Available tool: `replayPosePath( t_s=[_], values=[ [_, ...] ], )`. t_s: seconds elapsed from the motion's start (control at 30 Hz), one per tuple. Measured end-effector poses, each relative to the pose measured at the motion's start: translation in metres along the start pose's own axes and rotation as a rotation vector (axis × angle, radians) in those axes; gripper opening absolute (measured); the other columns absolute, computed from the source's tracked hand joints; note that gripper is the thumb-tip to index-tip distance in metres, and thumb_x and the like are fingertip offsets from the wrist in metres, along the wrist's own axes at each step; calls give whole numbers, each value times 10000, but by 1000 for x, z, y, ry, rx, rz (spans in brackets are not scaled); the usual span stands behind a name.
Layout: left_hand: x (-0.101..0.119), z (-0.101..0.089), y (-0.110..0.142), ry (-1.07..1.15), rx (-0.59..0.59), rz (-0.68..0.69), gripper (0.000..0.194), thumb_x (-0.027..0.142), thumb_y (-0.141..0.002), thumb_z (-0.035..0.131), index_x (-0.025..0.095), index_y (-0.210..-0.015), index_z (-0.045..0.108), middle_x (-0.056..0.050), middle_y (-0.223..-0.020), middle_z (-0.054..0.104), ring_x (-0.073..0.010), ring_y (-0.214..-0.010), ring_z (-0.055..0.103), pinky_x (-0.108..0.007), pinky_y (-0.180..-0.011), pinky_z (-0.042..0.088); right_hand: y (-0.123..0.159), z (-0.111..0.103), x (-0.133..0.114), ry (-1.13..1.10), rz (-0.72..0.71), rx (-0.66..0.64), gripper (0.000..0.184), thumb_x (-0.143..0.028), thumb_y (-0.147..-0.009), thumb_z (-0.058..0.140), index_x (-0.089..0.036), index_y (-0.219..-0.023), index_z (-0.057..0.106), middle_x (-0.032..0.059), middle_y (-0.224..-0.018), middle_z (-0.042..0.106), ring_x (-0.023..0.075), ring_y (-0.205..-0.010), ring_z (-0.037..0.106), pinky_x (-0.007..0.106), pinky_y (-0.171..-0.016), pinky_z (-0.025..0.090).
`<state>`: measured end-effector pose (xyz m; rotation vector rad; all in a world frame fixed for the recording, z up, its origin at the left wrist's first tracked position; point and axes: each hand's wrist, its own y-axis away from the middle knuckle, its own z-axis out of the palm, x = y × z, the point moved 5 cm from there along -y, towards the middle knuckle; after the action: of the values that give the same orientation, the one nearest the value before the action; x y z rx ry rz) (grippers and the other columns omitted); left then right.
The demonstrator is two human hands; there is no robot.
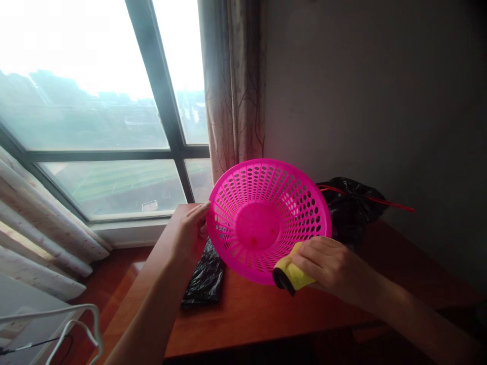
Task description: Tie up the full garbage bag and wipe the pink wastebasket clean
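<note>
- The pink basket (258, 223) is tilted with its open side towards me, above the desk (243, 317); I can't tell whether it touches down.
- My left hand (191, 233) grips the basket's left rim.
- My right hand (323, 261) is closed around a yellow cloth (299, 268), held against the basket's lower right rim.
- I'd judge wiping the rim to be the step in hand; the next move calls for a firm left grip while the cloth slides along the rim.
- A flat black plastic bag (207, 279) lies below the basket's left side; a bunched black bundle (352, 203) sits behind its right.
</note>
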<state>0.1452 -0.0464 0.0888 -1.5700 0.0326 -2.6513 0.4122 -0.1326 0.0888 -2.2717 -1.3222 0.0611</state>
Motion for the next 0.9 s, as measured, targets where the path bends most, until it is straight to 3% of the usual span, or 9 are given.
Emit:
replayPosePath(
  t_s=[0.17, 0.27, 0.4, 0.6, 0.73, 0.9],
  values=[
    [-5, -2, 0, -110, 55, 60, 337, 438, -793, 715, 152, -695, 568, 56, -552, 465, -53, -449, 350, -175, -418, 263, -4, 12, -5, 38, 26, -34, 150, -128, -943, 526, -151, -1042, 636, 67, -888, 670, 219, -869, 631, 390, -830, 490],
    [-18, -5, 19, -172, 85, 106, 326, 470, -813, 698, 164, -759, 601, 39, -620, 525, -79, -525, 439, -185, -480, 352, -9, 20, -10, 35, 53, -18, 140, -175, -955, 536, -142, -1056, 627, 64, -876, 664, 211, -836, 628, 378, -796, 491],
    [-45, 5, 54, -253, 19, 112, 282, 434, -865, 663, 168, -783, 616, 3, -708, 583, -109, -647, 519, -202, -586, 418, -25, 21, -18, 59, 125, 54, 211, -279, -971, 547, -108, -1076, 612, 80, -869, 664, 218, -790, 626, 374, -734, 477],
    [-74, 21, 77, -144, 36, 54, 258, 421, -856, 684, 164, -850, 665, -8, -745, 592, -115, -665, 509, -216, -612, 437, -48, 21, -33, 135, 200, 101, 290, -194, -935, 602, -119, -1212, 566, 31, -796, 644, 194, -695, 607, 350, -639, 433],
    [-66, 18, 67, -33, 31, 28, 204, 366, -853, 695, 164, -884, 685, -17, -780, 623, -127, -720, 555, -224, -666, 460, -45, 24, -31, 113, 177, 97, 259, -187, -931, 603, -124, -1181, 576, 33, -814, 648, 191, -715, 606, 345, -638, 438],
    [-33, 3, 43, -20, 35, 71, 207, 348, -807, 737, 153, -793, 670, 5, -723, 612, -97, -618, 516, -200, -584, 429, -25, 21, -18, 26, 35, 54, 200, -165, -959, 540, -128, -1150, 590, 54, -864, 675, 187, -796, 626, 337, -734, 479]
  ],
)
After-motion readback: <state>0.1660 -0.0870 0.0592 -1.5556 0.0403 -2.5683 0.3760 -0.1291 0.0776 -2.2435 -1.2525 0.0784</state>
